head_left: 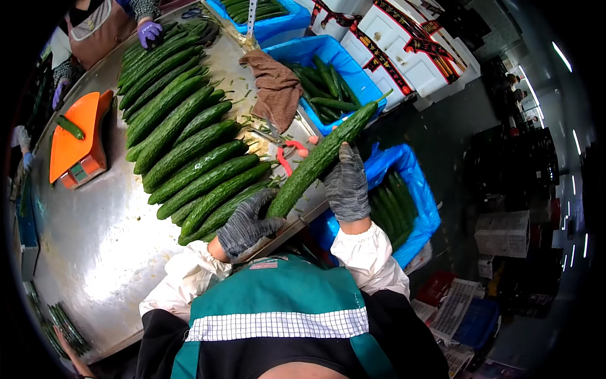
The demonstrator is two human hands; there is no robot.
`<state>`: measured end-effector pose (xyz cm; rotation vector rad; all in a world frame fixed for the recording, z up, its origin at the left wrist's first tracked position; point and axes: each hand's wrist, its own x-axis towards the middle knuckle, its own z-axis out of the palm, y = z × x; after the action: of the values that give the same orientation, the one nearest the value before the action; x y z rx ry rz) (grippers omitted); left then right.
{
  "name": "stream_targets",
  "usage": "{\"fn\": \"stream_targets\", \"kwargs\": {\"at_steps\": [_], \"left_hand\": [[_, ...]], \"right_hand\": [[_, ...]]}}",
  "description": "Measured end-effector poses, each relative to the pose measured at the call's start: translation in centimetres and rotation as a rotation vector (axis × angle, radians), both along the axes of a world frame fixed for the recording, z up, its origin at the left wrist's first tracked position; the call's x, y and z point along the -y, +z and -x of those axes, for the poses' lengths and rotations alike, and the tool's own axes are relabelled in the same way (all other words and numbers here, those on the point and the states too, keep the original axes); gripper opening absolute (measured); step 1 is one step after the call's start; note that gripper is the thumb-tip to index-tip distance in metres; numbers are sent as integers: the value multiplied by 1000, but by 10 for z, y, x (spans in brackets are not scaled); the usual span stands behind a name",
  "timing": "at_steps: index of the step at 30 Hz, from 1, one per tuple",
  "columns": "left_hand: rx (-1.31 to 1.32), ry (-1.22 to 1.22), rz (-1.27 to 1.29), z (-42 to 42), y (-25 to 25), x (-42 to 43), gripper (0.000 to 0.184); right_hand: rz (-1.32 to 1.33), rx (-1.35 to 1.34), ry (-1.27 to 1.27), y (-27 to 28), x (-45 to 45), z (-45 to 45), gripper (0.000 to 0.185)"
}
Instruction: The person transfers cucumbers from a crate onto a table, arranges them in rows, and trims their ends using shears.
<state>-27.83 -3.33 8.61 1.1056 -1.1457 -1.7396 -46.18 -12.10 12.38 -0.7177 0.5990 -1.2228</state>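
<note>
A long dark green cucumber (322, 155) is held up at a slant in front of me, its stem end pointing to the upper right. My right hand (347, 186), in a grey knitted glove, grips its middle from the right side. At its lower end, the thumb and fingers of my left hand (246, 224), gloved the same way, close around the tip. Just left of that hand lies a long row of cucumbers (196, 174) side by side on the metal table (120, 252). A red-handled tool (284, 161) sits by the table edge, partly covered by the held cucumber.
Blue-lined crates of cucumbers stand right of the table: one crate (435, 218) beside me, another crate (274, 54) farther off. A brown cloth (274, 88) lies at the edge. An orange scale (79, 142) bears one cucumber. Across the table is a co-worker's purple-gloved hand (149, 33).
</note>
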Motion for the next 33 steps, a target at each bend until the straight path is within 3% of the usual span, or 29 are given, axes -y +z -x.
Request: {"fn": "stream_targets", "kwargs": {"at_steps": [3,5,9,11,19,21,24,28,30,33], "left_hand": [[34,4,-16,-1,3,0,58],[-48,-28,-214,-1,14,0,56],[-38,-14,-50,-1,8,-2,50],[-218,-55,-215,-2,18,0,45],[-234,-65,-314,1,23,4,43],[-165,-52,-280,3,24,10,46],[-10,-33,-173,6,4,17,47],[-27,-12,-205,11,8,28,48],[-13,-53,-237,14,8,35,47],[91,-17,86,17,-6,33,37]], "right_hand": [[-2,-124,-115,-2,6,3,30],[-8,-180,-137,-7,10,3,28],[55,-317,-215,-29,19,6,26],[38,-359,-210,-36,22,9,26],[-13,-484,-150,-44,23,0,28],[-19,-292,-56,-26,14,-15,41],[-107,-257,33,-41,3,-21,50],[-307,-143,123,-61,-2,-22,50],[-277,-128,98,-64,6,-19,46],[-271,-241,7,-71,26,-2,36]]}}
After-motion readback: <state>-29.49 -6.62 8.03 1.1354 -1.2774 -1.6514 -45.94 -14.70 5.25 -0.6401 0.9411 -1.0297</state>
